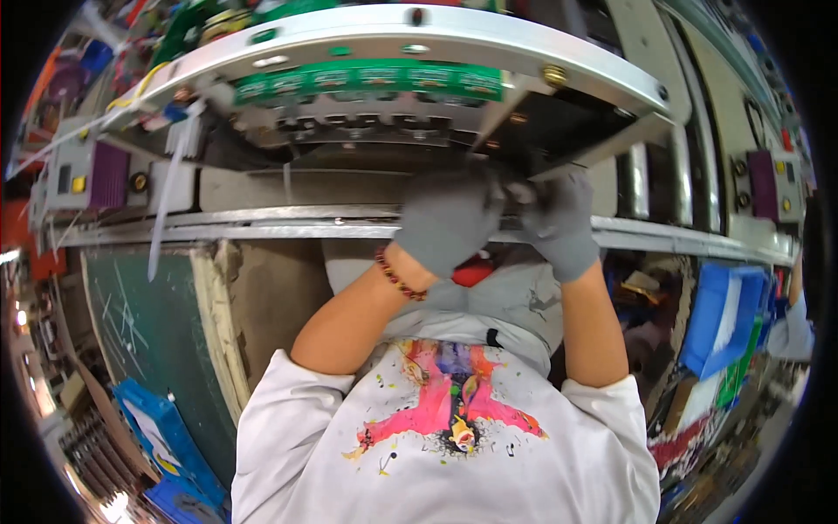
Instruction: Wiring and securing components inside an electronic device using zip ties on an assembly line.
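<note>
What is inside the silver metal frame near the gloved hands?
The frame holds a long green circuit board above blurred dark metal parts, with a dark area at right. What's behind the board is covered; the left hand and right hand block the area behind them.

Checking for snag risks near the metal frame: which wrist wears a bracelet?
The left wrist: a beaded bracelet circles it, just behind the grey-gloved left grip. The right wrist, behind the grey-gloved right grip, shows only bare skin.
</note>
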Demonstrator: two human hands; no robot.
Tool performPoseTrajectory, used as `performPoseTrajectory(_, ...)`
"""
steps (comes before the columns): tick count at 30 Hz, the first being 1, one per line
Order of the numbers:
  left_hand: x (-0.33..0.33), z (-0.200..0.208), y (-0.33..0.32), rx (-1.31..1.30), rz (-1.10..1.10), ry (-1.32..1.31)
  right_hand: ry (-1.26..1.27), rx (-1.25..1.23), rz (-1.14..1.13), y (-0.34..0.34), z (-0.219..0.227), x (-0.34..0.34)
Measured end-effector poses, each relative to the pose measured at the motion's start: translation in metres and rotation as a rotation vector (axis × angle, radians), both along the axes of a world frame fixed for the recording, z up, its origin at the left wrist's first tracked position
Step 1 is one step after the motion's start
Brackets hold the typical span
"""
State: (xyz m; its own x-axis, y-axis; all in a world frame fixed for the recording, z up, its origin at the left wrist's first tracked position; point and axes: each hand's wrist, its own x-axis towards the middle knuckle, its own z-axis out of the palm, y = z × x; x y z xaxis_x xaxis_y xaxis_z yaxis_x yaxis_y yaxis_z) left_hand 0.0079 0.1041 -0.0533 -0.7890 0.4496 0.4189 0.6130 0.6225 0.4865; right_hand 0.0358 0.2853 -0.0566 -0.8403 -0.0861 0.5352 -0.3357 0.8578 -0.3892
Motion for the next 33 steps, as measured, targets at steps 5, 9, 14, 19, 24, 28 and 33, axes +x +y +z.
performPoseTrajectory(5,-0.003,0.02,-0.019,-0.075,-0.098,-0.205,-0.034,-0.089,0.011,-0.002,-0.001,-0.002)
performPoseTrajectory(9,0.011,0.044,-0.089,0.318,-0.288,-0.18,0.116,0.048,-0.089,0.005,-0.019,-0.002)
performPoseTrajectory(14,-0.033,0.032,-0.214,0.24,0.883,0.799,-0.023,-0.017,-0.05,0.006,-0.04,0.006)
performPoseTrajectory(19,-0.137,-0.001,-0.254,0.095,0.868,0.259,0.126,-0.243,-0.129,0.004,-0.022,-0.01)
performPoseTrajectory(24,-0.119,0.02,-0.158,0.191,0.629,0.514,-0.13,-0.141,-0.25,0.059,-0.006,-0.025)
performPoseTrajectory(28,-0.06,0.05,-0.093,0.393,0.443,0.609,-0.185,-0.169,-0.278,0.077,-0.001,-0.012)
performPoseTrajectory(33,0.002,0.074,-0.038,0.583,0.113,0.495,0.005,-0.334,-0.347,0.118,0.07,0.161)
